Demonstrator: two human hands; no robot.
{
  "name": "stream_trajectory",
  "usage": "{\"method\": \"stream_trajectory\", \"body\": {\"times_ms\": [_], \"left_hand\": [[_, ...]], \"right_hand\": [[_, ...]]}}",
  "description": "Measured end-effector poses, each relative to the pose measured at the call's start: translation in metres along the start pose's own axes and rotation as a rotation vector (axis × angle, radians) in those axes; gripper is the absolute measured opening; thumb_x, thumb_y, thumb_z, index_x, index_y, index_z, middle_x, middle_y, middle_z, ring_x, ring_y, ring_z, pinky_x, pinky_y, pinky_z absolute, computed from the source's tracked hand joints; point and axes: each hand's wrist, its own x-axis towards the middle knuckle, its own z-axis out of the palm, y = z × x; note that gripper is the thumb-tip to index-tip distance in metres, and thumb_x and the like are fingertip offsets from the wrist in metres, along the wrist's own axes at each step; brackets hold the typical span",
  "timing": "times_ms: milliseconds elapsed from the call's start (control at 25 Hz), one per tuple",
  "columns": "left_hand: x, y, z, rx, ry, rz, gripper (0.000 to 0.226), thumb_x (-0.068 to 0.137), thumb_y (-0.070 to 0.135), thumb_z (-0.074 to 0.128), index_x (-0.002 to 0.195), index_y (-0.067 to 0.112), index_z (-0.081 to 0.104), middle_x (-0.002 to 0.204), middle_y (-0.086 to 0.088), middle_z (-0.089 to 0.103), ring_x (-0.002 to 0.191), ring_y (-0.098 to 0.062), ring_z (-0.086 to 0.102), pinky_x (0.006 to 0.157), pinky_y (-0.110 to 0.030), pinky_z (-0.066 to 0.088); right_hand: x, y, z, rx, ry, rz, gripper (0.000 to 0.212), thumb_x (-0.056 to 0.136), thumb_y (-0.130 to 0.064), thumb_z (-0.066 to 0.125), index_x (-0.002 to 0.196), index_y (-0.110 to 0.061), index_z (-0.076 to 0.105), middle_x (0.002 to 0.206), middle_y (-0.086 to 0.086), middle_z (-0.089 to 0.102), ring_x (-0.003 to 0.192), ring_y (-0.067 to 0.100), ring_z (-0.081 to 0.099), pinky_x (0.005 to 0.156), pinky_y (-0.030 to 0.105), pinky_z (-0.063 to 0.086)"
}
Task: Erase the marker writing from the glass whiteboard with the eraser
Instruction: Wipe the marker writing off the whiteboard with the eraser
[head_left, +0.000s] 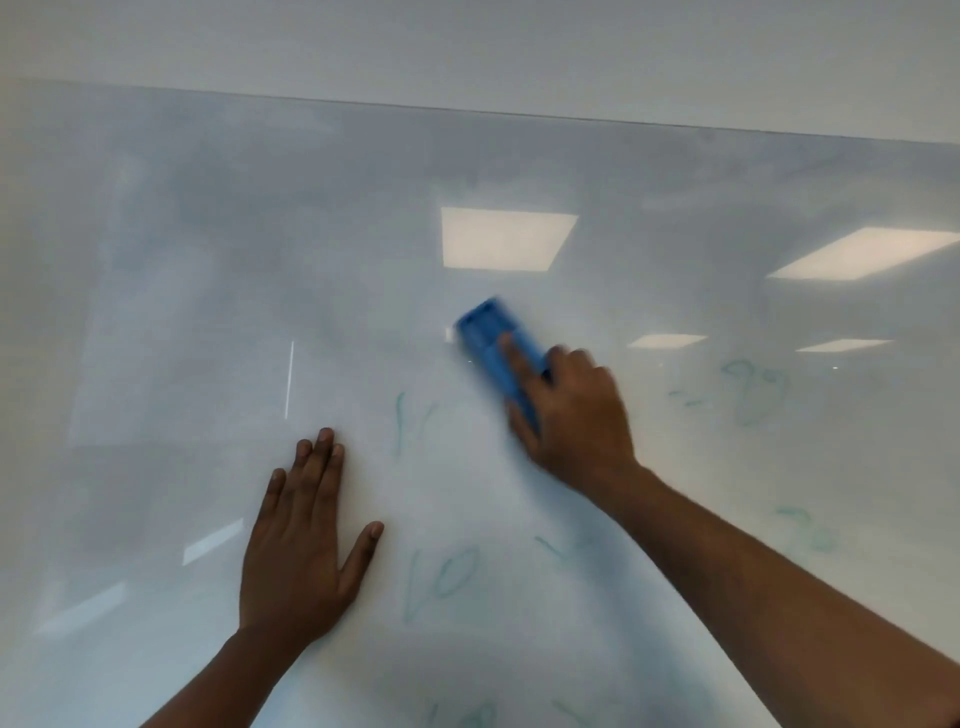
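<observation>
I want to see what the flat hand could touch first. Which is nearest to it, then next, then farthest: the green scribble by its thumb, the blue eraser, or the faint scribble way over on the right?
From the left hand:
1. Green scribble, just right of its thumb.
2. Blue eraser, up and right, held by the right hand.
3. Faint scribble, far right on the glass whiteboard.

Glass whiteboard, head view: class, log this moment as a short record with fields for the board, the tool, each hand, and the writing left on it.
board: glass whiteboard, glossy, reflecting ceiling lights
tool: blue eraser, blurred, against the glass near the middle
right hand: right hand grips the eraser's lower end, forefinger laid along its back
left hand: left hand flat on the glass, fingers straight, thumb spread
writing left: faint green marker writing below the eraser; more at the right and the bottom edge
upper left of board: hazy smears, no legible marks
</observation>
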Motion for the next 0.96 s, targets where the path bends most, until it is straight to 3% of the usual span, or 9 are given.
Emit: {"method": "stream_trajectory", "body": {"times_ms": [80, 280, 440, 480, 640, 680, 840, 880, 960], "left_hand": [[0.0, 0.001, 0.0, -0.003, -0.001, -0.006, 0.085, 0.097, 0.052, 0.043, 0.165, 0.007, 0.019, 0.175, -0.005, 0.013, 0.162, -0.024, 0.014, 0.131, -0.045, 0.015], [-0.012, -0.006, -0.001, 0.0, -0.046, -0.006, 0.084, 0.098, 0.054, 0.04, 0.166, 0.009, 0.015, 0.176, -0.003, 0.011, 0.163, -0.023, 0.013, 0.131, -0.042, 0.014], [-0.037, -0.021, -0.002, 0.011, -0.047, 0.0, 0.085, 0.098, 0.053, 0.042, 0.165, 0.008, 0.018, 0.175, -0.005, 0.013, 0.162, -0.024, 0.014, 0.129, -0.047, 0.019], [-0.041, -0.024, -0.002, 0.017, -0.047, 0.005, 0.085, 0.097, 0.053, 0.043, 0.165, 0.007, 0.019, 0.175, -0.005, 0.014, 0.162, -0.024, 0.014, 0.128, -0.047, 0.02], [-0.047, -0.03, -0.003, 0.021, -0.058, 0.024, 0.087, 0.097, 0.054, 0.044, 0.164, 0.005, 0.019, 0.175, -0.007, 0.016, 0.162, -0.024, 0.014, 0.129, -0.044, 0.018], [-0.048, -0.031, -0.004, 0.023, -0.064, 0.025, 0.087, 0.097, 0.054, 0.044, 0.164, 0.006, 0.019, 0.175, -0.007, 0.015, 0.162, -0.024, 0.014, 0.13, -0.043, 0.017], [-0.049, -0.029, -0.005, 0.014, -0.077, 0.012, 0.086, 0.097, 0.053, 0.042, 0.165, 0.007, 0.017, 0.176, -0.005, 0.012, 0.163, -0.023, 0.011, 0.131, -0.042, 0.014], [-0.05, -0.029, -0.006, 0.01, -0.08, 0.008, 0.085, 0.098, 0.052, 0.041, 0.165, 0.007, 0.017, 0.176, -0.005, 0.012, 0.163, -0.023, 0.011, 0.131, -0.041, 0.013], [-0.056, -0.031, -0.006, 0.008, -0.099, 0.009, 0.082, 0.099, 0.052, 0.04, 0.165, 0.008, 0.017, 0.176, -0.005, 0.012, 0.163, -0.024, 0.013, 0.131, -0.042, 0.014]], "right_hand": [[0.007, -0.012, 0.001, -0.016, 0.045, 0.29, 0.068, 0.099, -0.041, 0.051, 0.161, -0.016, 0.036, 0.1, 0.019, 0.055, 0.081, 0.036, 0.052, 0.064, 0.042, 0.044], [-0.028, -0.062, 0.0, 0.068, -0.087, -0.536, 0.064, 0.099, -0.039, 0.055, 0.159, -0.023, 0.04, 0.103, 0.012, 0.058, 0.085, 0.031, 0.052, 0.068, 0.04, 0.04], [0.023, -0.042, 0.005, -0.04, 0.006, 0.29, 0.069, 0.099, -0.042, 0.051, 0.162, -0.02, 0.034, 0.101, 0.017, 0.056, 0.083, 0.036, 0.053, 0.066, 0.043, 0.044], [0.019, -0.051, 0.007, -0.034, 0.029, 0.329, 0.07, 0.099, -0.042, 0.05, 0.163, -0.019, 0.032, 0.101, 0.018, 0.055, 0.083, 0.036, 0.052, 0.066, 0.044, 0.044], [-0.033, -0.094, 0.001, 0.073, -0.076, -0.414, 0.067, 0.098, -0.039, 0.056, 0.161, -0.023, 0.037, 0.105, 0.013, 0.057, 0.086, 0.032, 0.053, 0.067, 0.04, 0.042], [-0.029, -0.083, -0.001, 0.048, -0.101, -0.447, 0.067, 0.098, -0.04, 0.056, 0.16, -0.025, 0.037, 0.105, 0.011, 0.057, 0.086, 0.031, 0.053, 0.068, 0.04, 0.042], [-0.002, -0.051, -0.004, -0.042, -0.022, 0.337, 0.068, 0.1, -0.041, 0.051, 0.162, -0.021, 0.034, 0.1, 0.017, 0.055, 0.082, 0.036, 0.052, 0.065, 0.043, 0.044], [-0.015, -0.056, -0.004, -0.026, 0.001, 0.359, 0.068, 0.101, -0.041, 0.051, 0.162, -0.019, 0.033, 0.099, 0.018, 0.054, 0.082, 0.036, 0.051, 0.065, 0.043, 0.043], [-0.07, -0.083, -0.002, 0.085, 0.009, 0.048, 0.067, 0.099, -0.038, 0.056, 0.161, -0.018, 0.038, 0.096, 0.017, 0.055, 0.079, 0.035, 0.052, 0.064, 0.042, 0.043]]}}
